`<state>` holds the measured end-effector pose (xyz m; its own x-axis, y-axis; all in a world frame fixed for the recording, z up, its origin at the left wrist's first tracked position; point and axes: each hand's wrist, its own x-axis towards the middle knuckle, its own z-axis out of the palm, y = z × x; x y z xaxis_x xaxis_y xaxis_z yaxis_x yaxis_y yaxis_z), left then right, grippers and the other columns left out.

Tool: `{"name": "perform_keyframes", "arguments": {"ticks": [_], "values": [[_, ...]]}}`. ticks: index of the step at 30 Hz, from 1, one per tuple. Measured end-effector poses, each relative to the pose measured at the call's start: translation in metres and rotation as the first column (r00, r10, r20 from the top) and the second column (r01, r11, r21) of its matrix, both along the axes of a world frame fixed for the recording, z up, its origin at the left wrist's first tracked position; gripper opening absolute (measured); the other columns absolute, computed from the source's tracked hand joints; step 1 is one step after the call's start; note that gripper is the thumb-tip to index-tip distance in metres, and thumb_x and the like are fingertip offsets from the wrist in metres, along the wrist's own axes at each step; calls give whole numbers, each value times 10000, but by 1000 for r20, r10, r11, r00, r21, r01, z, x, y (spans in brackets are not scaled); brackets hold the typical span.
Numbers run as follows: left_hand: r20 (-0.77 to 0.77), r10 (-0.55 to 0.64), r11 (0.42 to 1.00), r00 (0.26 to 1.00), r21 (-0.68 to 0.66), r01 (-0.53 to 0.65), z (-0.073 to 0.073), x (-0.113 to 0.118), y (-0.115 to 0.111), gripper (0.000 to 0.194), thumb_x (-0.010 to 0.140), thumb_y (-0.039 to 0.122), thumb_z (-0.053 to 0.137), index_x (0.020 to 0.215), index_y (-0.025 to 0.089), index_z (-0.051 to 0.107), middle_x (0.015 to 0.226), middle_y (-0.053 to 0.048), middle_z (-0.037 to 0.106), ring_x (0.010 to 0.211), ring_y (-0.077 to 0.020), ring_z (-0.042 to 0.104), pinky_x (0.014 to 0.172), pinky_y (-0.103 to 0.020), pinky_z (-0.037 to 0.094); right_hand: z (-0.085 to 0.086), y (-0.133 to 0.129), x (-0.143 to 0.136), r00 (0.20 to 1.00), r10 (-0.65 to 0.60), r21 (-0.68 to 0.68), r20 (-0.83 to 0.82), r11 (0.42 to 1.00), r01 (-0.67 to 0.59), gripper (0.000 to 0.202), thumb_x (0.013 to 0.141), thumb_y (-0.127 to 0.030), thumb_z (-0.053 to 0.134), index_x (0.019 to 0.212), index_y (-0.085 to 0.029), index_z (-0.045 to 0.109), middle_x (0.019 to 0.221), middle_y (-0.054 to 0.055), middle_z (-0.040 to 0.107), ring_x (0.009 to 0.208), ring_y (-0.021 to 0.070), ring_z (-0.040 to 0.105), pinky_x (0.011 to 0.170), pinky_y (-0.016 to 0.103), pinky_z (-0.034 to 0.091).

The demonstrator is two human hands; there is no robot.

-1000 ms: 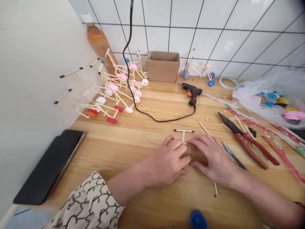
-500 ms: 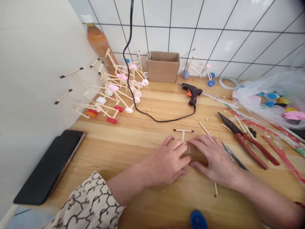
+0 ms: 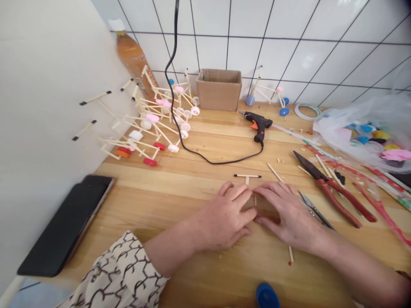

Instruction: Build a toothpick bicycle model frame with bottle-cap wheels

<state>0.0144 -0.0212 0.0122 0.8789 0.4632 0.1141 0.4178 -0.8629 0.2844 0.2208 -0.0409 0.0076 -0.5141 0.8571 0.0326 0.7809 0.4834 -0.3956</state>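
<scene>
Both hands meet low over the wooden table around a small frame of thin wooden sticks. Its T-shaped end, a crossbar stick with black tips (image 3: 247,176), points away from me. My left hand (image 3: 226,216) has its fingers bent onto the frame's left side and hides much of it. From the right, my right hand (image 3: 282,209) pinches a short stick (image 3: 255,200) between thumb and fingers. Where the sticks join is hidden under the fingertips. Beneath my right hand lies another stick (image 3: 290,254) with a red end. A blue bottle cap (image 3: 267,296) rests at the near edge.
Several stick models with cap wheels (image 3: 154,118) stand at the left by a bottle (image 3: 133,55). Behind are a cardboard box (image 3: 219,92) and a glue gun (image 3: 258,125) with its cord. Pliers (image 3: 334,188), scissors (image 3: 316,210) and a plastic bag (image 3: 362,128) lie right; a phone (image 3: 64,226) left.
My left fingers have shifted very slightly over the stick frame, covering a bit more of the T-shaped end's stem. My right hand keeps its pinch; the other things stay put.
</scene>
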Motion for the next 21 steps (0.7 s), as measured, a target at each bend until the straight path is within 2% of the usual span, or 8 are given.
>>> {"name": "perform_keyframes", "arguments": {"ticks": [21], "values": [[-15, -3, 999, 1000, -37, 3, 2, 0, 0, 280, 853, 354, 521, 1023, 138, 570, 1232, -170, 510, 1233, -309, 356, 995, -477, 291, -3, 0, 1, 1000, 3, 15, 5, 1000, -4, 387, 785, -219, 602, 1151, -196, 477, 1096, 96, 557, 1014, 266, 483, 859, 434, 387]]}}
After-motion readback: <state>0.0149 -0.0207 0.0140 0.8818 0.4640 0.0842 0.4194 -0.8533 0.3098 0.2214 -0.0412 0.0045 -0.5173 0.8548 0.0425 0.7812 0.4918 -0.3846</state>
